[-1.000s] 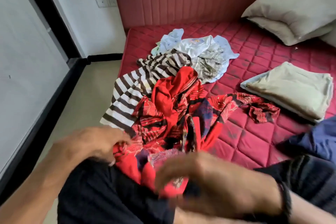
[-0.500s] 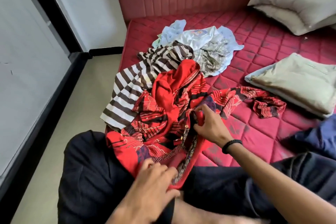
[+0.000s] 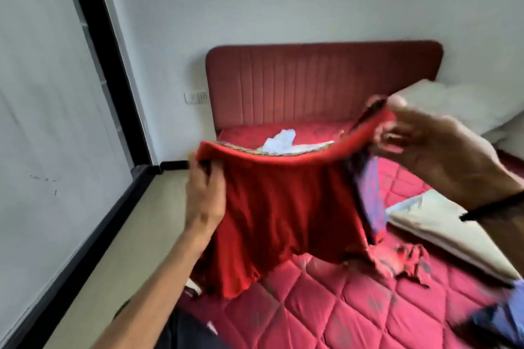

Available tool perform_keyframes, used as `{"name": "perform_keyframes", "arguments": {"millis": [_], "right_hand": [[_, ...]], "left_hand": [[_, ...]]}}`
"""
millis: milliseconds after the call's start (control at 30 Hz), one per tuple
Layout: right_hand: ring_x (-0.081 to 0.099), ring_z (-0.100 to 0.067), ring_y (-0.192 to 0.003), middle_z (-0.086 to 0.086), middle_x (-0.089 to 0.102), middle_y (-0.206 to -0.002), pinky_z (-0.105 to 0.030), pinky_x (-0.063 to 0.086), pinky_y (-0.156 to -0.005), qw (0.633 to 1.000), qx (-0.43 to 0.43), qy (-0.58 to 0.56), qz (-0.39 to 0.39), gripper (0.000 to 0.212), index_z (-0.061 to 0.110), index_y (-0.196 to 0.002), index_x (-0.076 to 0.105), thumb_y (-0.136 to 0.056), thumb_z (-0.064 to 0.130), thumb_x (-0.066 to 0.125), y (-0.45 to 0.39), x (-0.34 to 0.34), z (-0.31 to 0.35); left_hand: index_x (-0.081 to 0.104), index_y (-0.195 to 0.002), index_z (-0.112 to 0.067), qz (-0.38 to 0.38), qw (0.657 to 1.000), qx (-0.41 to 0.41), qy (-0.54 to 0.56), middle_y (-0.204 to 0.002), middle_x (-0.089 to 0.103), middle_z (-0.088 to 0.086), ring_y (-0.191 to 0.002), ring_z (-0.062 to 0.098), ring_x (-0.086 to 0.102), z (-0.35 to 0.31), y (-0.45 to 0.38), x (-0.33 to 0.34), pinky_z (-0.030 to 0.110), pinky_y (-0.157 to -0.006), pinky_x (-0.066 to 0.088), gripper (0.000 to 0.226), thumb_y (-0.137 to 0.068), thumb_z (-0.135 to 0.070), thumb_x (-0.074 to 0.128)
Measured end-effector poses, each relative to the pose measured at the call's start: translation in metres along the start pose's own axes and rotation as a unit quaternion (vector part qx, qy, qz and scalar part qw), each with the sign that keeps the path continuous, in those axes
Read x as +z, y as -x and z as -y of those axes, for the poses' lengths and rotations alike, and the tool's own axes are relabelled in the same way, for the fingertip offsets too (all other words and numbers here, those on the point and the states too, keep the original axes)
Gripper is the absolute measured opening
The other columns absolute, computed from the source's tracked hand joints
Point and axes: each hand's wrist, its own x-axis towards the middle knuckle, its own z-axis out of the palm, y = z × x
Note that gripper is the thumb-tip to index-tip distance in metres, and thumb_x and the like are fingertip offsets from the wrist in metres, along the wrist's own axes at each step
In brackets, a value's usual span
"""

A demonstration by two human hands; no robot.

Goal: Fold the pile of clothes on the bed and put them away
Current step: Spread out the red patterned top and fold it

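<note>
A red garment [image 3: 286, 215] with a patterned lining hangs in the air over the bed, stretched between both hands. My left hand [image 3: 205, 187] grips its upper left edge. My right hand [image 3: 433, 159], with a black band on the wrist, pinches the upper right edge, held higher. The garment's lower end trails onto the red quilted mattress [image 3: 326, 306]. Behind the lifted cloth, a pale blue and white piece [image 3: 279, 140] of the clothes pile shows; the remainder of the pile is hidden.
A folded beige cloth [image 3: 442, 229] lies on the mattress at right, a blue cloth [image 3: 502, 317] at the lower right corner. A pale pillow [image 3: 442, 106] leans by the red headboard [image 3: 317, 82]. Floor [image 3: 119, 261] and a white wall with black trim run along the left.
Both hands have lifted the red garment off the pile and spread it in the air. My view has tilted up toward the headboard and wall.
</note>
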Motion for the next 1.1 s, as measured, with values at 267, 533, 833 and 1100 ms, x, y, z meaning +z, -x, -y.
{"name": "perform_keyframes", "arguments": {"millis": [267,533,833,1100], "right_hand": [[0.034,-0.035,-0.146,-0.011,0.045,-0.151,-0.05,0.038,-0.118,0.791,-0.262,0.494,-0.247,0.134,0.009,-0.157,0.031,-0.049,0.061,0.094,-0.015,-0.022,-0.033],[0.069,-0.041,-0.077,-0.003,0.064,-0.066,-0.031,0.032,-0.062,0.824,-0.182,0.495,-0.205,0.027,0.016,-0.077,0.059,-0.071,-0.009,0.067,-0.148,-0.047,-0.029],[0.048,-0.041,-0.114,-0.01,0.052,-0.124,-0.051,0.053,-0.071,0.642,-0.239,0.686,-0.247,0.047,0.032,-0.138,0.054,-0.092,0.024,0.064,-0.224,-0.097,0.098],[0.061,-0.03,-0.074,0.003,0.042,-0.098,-0.035,0.045,-0.05,0.653,-0.193,0.717,-0.153,0.075,0.041,-0.148,0.046,-0.08,0.021,0.069,-0.074,-0.123,-0.043]], "left_hand": [[0.069,-0.077,-0.021,0.044,0.911,0.362,-0.193,-0.07,0.07,-0.008,-0.071,0.012,0.069,-0.141,-0.092,-0.018,0.035,-0.066,0.052,0.032,-0.081,-0.052,0.063],[0.062,-0.067,-0.018,-0.016,0.823,0.395,-0.408,-0.07,0.069,0.008,-0.078,0.036,0.069,-0.201,-0.217,0.031,0.032,-0.063,0.039,0.06,-0.075,-0.077,0.064],[0.06,-0.092,-0.022,-0.044,0.749,0.471,-0.464,-0.077,0.069,0.015,-0.077,0.041,0.068,-0.233,-0.316,-0.001,0.043,-0.068,0.052,0.037,-0.082,-0.053,0.078],[0.067,-0.079,-0.022,0.053,0.78,0.468,-0.412,-0.062,0.064,0.001,-0.052,0.028,0.064,-0.017,-0.154,-0.012,0.027,-0.044,0.036,0.03,-0.088,-0.05,0.063]]}}
